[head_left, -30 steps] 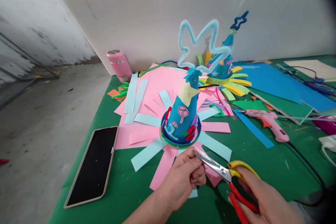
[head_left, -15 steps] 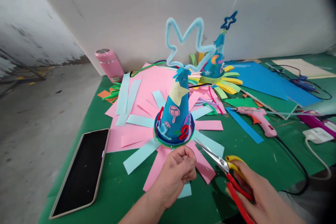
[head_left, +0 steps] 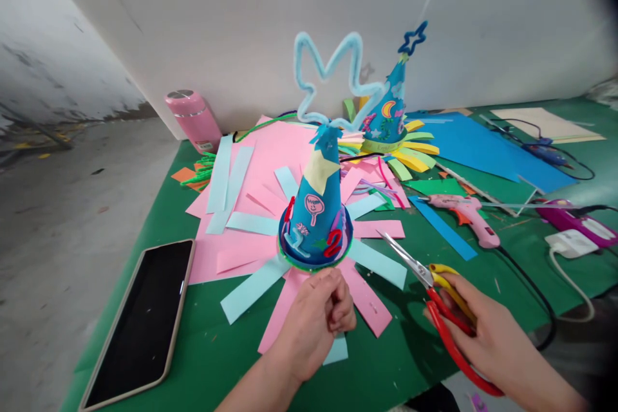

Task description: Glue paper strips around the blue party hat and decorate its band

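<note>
My right hand (head_left: 487, 341) grips scissors (head_left: 437, 299) with one red and one yellow handle. Their blades point up and left, over the paper strips right of the hat. My left hand (head_left: 321, 315) is closed in front of the blue cone-shaped party hat (head_left: 318, 199), by its brim; what the fingers hold, if anything, is hidden. The hat stands upright with pink and light-blue paper strips (head_left: 379, 262) fanned around its base. On it are a pale yellow star, a red 2 and a round smiling sticker. A large light-blue fuzzy star outline (head_left: 355, 71) rises from its tip.
A second blue hat (head_left: 389, 109) with yellow-green strips stands behind. On the right lie a pink glue gun (head_left: 468, 212), its black cord and a white plug (head_left: 572, 243). A phone (head_left: 140, 322) lies left; a pink bottle (head_left: 194, 119) stands at the back left.
My right hand has drawn the scissors to the right and up, off the strip near the hat's brim. My left hand stays closed by the brim. The view has shifted slightly.
</note>
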`<state>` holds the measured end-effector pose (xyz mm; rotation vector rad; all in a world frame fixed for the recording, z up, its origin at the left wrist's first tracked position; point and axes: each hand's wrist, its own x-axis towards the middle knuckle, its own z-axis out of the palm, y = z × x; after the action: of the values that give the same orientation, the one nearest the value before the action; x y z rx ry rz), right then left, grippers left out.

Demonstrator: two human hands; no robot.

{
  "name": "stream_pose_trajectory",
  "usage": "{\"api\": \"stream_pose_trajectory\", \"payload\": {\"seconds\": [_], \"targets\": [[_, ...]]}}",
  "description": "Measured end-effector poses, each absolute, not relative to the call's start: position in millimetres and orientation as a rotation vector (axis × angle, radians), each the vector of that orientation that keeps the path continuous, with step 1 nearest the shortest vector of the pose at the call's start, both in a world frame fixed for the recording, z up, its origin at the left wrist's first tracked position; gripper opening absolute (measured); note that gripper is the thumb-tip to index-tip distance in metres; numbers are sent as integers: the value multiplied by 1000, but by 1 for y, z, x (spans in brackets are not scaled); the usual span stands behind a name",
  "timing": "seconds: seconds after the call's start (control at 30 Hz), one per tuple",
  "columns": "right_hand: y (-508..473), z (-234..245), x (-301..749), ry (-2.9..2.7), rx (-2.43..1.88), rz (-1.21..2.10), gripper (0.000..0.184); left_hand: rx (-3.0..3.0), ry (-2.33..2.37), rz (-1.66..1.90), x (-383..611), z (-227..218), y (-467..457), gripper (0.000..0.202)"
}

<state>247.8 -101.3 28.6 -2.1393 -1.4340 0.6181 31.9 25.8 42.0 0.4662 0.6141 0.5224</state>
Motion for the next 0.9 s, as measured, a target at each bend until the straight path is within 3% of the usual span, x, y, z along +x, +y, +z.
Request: {"api": "stream_pose_trajectory", "payload": {"seconds": [0.17, 0.33, 0.57, 0.67, 0.9], "targets": [[-97, 25, 259, -1461, -2294, 389, 41, 403, 673, 501, 31, 42, 27, 10], [-92, 18, 277, -1553, -2404, 111, 48, 350, 725, 524, 31, 44, 29, 11], [-94, 23, 286, -1721, -2410, -28, 55, 371, 763, 531, 33, 43, 28, 21], [-86, 37, 270, -1689, -2349, -37, 45, 403, 766, 549, 34, 43, 27, 20], [-52, 46, 194, -1915, -1989, 343, 11, 542, 702, 575, 30, 42, 26, 28]]}}
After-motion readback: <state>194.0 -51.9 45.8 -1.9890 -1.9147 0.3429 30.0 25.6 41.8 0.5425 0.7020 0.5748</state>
